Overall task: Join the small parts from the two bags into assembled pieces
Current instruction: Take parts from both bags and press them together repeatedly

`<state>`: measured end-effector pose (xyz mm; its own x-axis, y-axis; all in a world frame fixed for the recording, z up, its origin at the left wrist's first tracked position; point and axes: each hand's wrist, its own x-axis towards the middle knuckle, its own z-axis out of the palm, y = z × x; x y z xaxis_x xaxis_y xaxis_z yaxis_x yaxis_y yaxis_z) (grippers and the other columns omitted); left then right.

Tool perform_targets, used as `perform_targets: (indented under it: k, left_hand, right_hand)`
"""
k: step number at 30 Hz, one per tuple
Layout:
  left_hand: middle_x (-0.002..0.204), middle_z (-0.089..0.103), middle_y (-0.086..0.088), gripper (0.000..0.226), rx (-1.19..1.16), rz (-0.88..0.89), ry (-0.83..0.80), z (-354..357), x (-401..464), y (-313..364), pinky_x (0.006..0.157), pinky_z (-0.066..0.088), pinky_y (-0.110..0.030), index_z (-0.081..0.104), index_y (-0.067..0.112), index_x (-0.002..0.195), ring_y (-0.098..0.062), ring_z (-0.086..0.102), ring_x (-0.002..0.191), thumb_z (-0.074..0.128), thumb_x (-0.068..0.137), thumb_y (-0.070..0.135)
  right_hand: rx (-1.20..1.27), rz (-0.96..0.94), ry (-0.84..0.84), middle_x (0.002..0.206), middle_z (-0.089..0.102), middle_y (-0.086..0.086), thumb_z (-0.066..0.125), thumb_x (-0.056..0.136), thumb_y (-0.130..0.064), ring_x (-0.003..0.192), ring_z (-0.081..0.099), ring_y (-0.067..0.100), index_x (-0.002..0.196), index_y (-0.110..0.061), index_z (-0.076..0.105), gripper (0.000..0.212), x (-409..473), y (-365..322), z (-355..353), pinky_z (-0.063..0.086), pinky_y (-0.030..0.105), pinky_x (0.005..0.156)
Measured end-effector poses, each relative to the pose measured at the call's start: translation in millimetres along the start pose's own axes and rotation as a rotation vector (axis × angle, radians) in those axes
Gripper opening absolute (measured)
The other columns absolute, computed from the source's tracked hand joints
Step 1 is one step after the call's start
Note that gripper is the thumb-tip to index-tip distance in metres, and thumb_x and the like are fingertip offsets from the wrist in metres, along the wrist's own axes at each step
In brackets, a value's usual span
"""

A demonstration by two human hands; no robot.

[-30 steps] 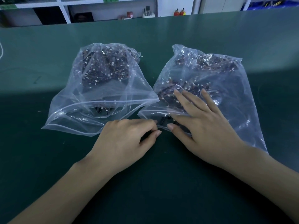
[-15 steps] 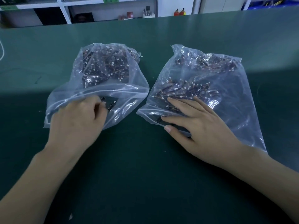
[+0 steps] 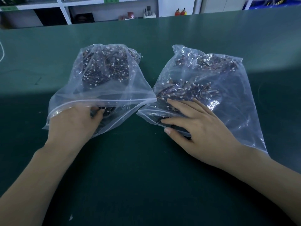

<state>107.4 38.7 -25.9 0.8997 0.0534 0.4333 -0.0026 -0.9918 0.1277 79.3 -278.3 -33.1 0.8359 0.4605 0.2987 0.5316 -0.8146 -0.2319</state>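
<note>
Left hand (image 3: 73, 123) is inside the left bag (image 3: 104, 88), fingers curled on a part; right hand (image 3: 200, 126), fingers spread flat, should keep the right bag (image 3: 211, 88) pinned.

The left hand (image 3: 73, 123), which a second ago sat beside the right hand at the right bag's mouth, is now inside the left zip bag (image 3: 104, 88), whose opening has lifted and spread wide over the curled fingers.

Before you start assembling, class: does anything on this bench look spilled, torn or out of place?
Nothing stands out. Both bags, left and right, lie intact on the green table, parts inside.
</note>
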Motion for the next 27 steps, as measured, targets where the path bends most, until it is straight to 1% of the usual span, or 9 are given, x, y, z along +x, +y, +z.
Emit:
perform_targets:
  k: [2,4,6,8,9,14,20,24,27]
  left_hand:
    - [0.055,0.020,0.022,0.043,-0.023,0.038,0.041,-2,1,3,0.055,0.034,-0.028,0.053,0.040,0.059,-0.014,0.028,0.049,0.077,0.094,0.035]
    - [0.055,0.025,0.022,0.032,-0.068,0.114,0.095,-5,1,5,0.054,0.031,-0.024,0.064,0.037,0.066,-0.015,0.032,0.048,0.081,0.092,0.030]
    - [0.057,0.049,0.013,0.008,-0.104,0.236,0.150,-6,-1,10,0.051,0.041,-0.028,0.079,0.031,0.086,-0.022,0.051,0.051,0.081,0.092,0.026]
    - [0.076,0.073,0.007,0.007,-0.171,0.350,0.192,-9,-4,18,0.054,0.056,-0.037,0.082,0.027,0.096,-0.025,0.067,0.062,0.075,0.097,0.026]
    - [0.085,0.077,0.007,0.011,-0.196,0.385,0.211,-11,-6,22,0.057,0.059,-0.040,0.083,0.026,0.098,-0.023,0.070,0.067,0.072,0.097,0.026]
    - [0.091,0.075,0.005,0.017,-0.182,0.449,0.296,-17,-15,37,0.056,0.056,-0.041,0.082,0.020,0.101,-0.019,0.068,0.079,0.065,0.103,0.020]
    - [0.087,0.064,0.014,0.012,-0.447,0.494,0.318,-17,-21,44,0.065,0.046,-0.019,0.082,0.013,0.101,0.000,0.047,0.069,0.070,0.101,0.015]
    - [0.088,0.063,0.022,0.007,-0.733,0.464,0.231,-15,-33,62,0.060,0.047,-0.021,0.080,0.014,0.102,-0.010,0.059,0.065,0.076,0.096,0.011]
    - [0.089,0.069,0.021,0.016,-0.926,0.397,0.119,-12,-40,73,0.062,0.050,-0.021,0.076,0.024,0.108,-0.016,0.066,0.068,0.077,0.095,0.014]
  right_hand:
    - [0.003,0.003,-0.002,0.161,0.048,0.002,0.050,0.104,-0.048,0.146,0.047,0.022,0.129,-0.030,0.075,0.040,0,0,0,0.028,0.054,0.126]
    - [0.009,0.003,0.002,0.160,0.049,0.002,0.051,0.104,-0.048,0.146,0.047,0.022,0.128,-0.030,0.075,0.039,0,0,0,0.029,0.054,0.125]
    - [0.020,0.001,0.011,0.159,0.050,0.002,0.051,0.103,-0.047,0.145,0.048,0.022,0.127,-0.030,0.076,0.038,0,0,0,0.031,0.054,0.124]
    - [0.026,0.003,0.014,0.159,0.050,0.002,0.051,0.103,-0.047,0.145,0.048,0.022,0.127,-0.030,0.076,0.038,1,0,-1,0.032,0.054,0.124]
    - [0.030,0.005,0.013,0.159,0.050,0.002,0.051,0.103,-0.047,0.145,0.048,0.022,0.127,-0.030,0.076,0.039,1,0,-1,0.032,0.054,0.124]
    - [0.049,0.004,0.017,0.158,0.051,0.001,0.052,0.103,-0.044,0.144,0.048,0.021,0.125,-0.031,0.077,0.036,1,-1,-4,0.033,0.053,0.123]
    - [0.208,-0.014,0.114,0.146,0.061,-0.006,0.061,0.101,-0.040,0.134,0.055,0.014,0.109,-0.027,0.081,0.025,2,-5,-4,0.042,0.040,0.115]
    - [0.351,0.014,0.173,0.125,0.070,-0.011,0.066,0.098,-0.042,0.129,0.057,0.003,0.096,-0.021,0.071,0.022,3,-8,-3,0.043,0.029,0.110]
    - [0.385,0.027,0.229,0.122,0.070,-0.015,0.066,0.097,-0.049,0.121,0.060,0.004,0.104,-0.023,0.068,0.027,4,-7,-7,0.046,0.029,0.104]
